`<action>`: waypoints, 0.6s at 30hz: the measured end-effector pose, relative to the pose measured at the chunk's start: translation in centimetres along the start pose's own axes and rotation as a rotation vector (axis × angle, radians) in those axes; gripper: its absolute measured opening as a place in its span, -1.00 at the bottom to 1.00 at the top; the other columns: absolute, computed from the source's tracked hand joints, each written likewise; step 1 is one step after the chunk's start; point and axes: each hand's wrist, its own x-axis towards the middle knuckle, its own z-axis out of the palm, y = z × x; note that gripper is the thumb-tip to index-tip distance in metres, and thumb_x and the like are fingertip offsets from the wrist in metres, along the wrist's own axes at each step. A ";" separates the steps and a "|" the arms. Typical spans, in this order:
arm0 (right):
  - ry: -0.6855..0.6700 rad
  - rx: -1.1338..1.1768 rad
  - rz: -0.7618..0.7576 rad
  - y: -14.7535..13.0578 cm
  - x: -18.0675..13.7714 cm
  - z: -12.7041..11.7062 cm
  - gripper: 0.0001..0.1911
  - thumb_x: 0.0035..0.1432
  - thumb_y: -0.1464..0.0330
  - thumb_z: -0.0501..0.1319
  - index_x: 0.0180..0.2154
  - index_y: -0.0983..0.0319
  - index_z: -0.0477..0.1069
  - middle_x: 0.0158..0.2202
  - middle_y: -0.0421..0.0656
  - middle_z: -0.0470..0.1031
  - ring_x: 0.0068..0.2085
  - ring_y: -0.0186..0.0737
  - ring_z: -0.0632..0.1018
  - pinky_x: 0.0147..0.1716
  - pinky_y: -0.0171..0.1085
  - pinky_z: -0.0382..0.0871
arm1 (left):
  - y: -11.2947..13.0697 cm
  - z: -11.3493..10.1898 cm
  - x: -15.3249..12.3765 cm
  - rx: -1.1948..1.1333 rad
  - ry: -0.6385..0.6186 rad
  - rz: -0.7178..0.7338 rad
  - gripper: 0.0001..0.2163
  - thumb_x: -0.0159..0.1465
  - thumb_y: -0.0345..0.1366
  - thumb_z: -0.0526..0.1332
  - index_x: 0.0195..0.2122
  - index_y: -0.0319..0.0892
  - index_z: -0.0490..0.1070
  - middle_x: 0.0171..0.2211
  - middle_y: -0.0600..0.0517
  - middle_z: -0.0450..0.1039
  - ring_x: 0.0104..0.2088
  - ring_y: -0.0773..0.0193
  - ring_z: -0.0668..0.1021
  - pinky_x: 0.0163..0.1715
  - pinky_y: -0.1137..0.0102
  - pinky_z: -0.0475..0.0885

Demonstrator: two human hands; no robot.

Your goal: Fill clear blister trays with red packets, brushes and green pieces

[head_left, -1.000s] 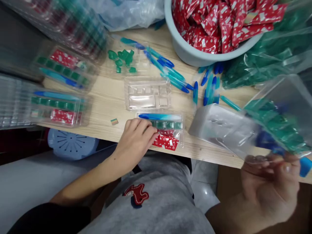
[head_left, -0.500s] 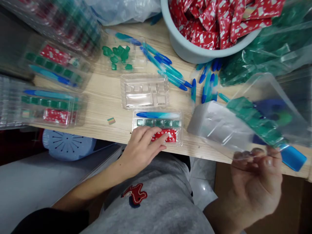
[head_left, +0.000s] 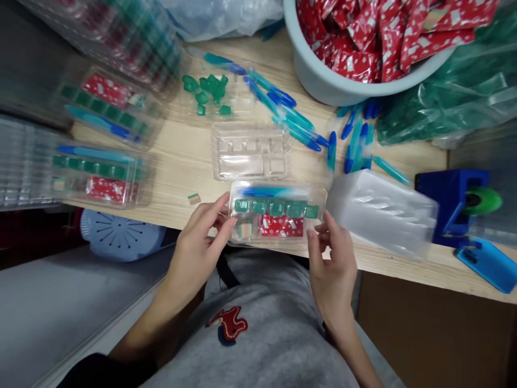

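A clear plastic case (head_left: 278, 245) lies at the table's front edge, a transparent cover over its tray. In it are a blue pen (head_left: 266, 192), a row of green cubes (head_left: 276, 208), a red packet with white spots (head_left: 281, 226) and a small striped block (head_left: 244, 231). My left hand (head_left: 204, 237) pinches the left end between thumb and fingers. At the right end, my right hand (head_left: 330, 250) has its thumb and bent fingers on the lower corner. Whether the cover is fully seated I cannot tell. Just behind lies an unfilled clear tray (head_left: 250, 164).
Blue pens (head_left: 297, 126) and loose green cubes (head_left: 205, 88) lie farther back. A grey-blue tub (head_left: 319, 89) holds red packets. Stacked clear covers (head_left: 379, 215), a tape dispenser (head_left: 452, 199) and a blue phone-like object (head_left: 487, 267) stand right. Filled cases (head_left: 97, 175) sit left; a striped block (head_left: 194, 199) lies loose.
My right hand has brought a clear cover from the right onto the filled tray. My left hand has shifted from atop the red packet to the tray's left end.
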 end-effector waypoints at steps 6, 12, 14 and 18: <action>-0.124 -0.165 0.047 0.4 -0.2 0.9 -0.51 0.36 0.21 0.01 0.23 0.23 0.28 0.04 0.10 0.46 0.04 0.00 0.52 -0.02 0.03 0.48 | -0.4 0.6 0.2 0.127 -0.061 -0.009 -0.63 0.33 -0.27 0.16 0.16 -0.07 0.31 -0.17 0.03 0.36 -0.33 0.34 0.50 -0.19 0.31 0.54; -0.293 0.111 0.231 0.6 0.7 1.0 -0.37 0.35 0.08 -0.02 0.36 0.14 0.03 0.35 -0.01 0.17 0.33 -0.02 0.28 0.25 0.09 0.25 | -1.6 1.4 0.2 0.017 -0.080 0.040 -0.50 0.38 -0.24 0.08 0.33 -0.04 0.02 0.20 -0.16 0.24 0.14 0.10 0.42 0.13 0.08 0.39; -0.298 0.134 0.205 0.6 1.2 1.3 -0.35 0.36 0.07 -0.04 0.39 0.06 -0.10 0.39 -0.09 0.06 0.37 -0.06 0.19 0.28 0.07 0.21 | -1.6 1.5 0.4 0.008 -0.102 0.049 -0.53 0.39 -0.22 0.07 0.31 -0.02 0.06 0.25 -0.14 0.21 0.22 0.09 0.35 0.19 0.05 0.33; -0.299 0.120 0.177 0.5 1.9 2.3 -0.36 0.37 0.08 -0.08 0.39 0.04 -0.12 0.38 -0.09 0.10 0.36 -0.05 0.21 0.24 0.07 0.27 | -1.5 2.0 0.7 -0.024 -0.102 -0.012 -0.61 0.39 -0.16 0.07 0.22 -0.08 0.18 0.21 -0.15 0.27 0.20 0.07 0.38 0.17 0.03 0.34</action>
